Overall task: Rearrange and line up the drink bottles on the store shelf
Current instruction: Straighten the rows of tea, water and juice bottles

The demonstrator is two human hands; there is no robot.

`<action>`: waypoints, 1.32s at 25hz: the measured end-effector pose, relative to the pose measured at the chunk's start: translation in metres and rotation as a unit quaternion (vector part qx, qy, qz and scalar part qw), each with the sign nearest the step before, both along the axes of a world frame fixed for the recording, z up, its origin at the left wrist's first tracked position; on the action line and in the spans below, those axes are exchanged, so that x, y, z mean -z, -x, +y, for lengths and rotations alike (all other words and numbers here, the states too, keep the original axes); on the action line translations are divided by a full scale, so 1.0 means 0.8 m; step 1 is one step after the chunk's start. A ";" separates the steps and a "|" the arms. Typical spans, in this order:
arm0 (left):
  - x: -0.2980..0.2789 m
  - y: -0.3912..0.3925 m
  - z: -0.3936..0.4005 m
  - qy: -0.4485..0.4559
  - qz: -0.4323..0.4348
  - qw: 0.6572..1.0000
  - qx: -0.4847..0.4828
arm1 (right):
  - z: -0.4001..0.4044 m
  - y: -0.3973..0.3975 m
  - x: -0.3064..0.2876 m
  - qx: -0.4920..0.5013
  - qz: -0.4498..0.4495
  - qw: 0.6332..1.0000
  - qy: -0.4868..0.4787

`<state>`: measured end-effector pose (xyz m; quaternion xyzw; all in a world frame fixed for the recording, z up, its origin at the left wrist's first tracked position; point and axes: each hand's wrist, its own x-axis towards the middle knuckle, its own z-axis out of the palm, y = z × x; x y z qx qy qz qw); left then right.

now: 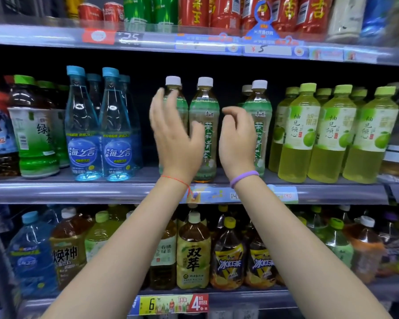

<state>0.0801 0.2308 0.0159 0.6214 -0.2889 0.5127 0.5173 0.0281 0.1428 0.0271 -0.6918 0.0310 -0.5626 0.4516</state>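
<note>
Three white-capped jasmine tea bottles with green labels stand on the middle shelf. My left hand is raised in front of the left bottle, fingers spread and blurred, thumb near the middle bottle. It grips nothing that I can see. My right hand hovers in the gap between the middle bottle and the right bottle, covering part of the right one's label. Its fingers are loosely curled and hold nothing. More white caps show behind the front bottles.
Left of the teas stand two blue water bottles and green tea bottles. To the right is a row of yellow-green pomelo drinks. Cans and red bottles fill the upper shelf, large bottles the lower one.
</note>
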 end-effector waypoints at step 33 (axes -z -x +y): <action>0.032 0.045 -0.100 -0.168 -0.014 0.967 -0.191 | -0.117 -0.044 0.019 -0.289 0.214 0.893 -0.269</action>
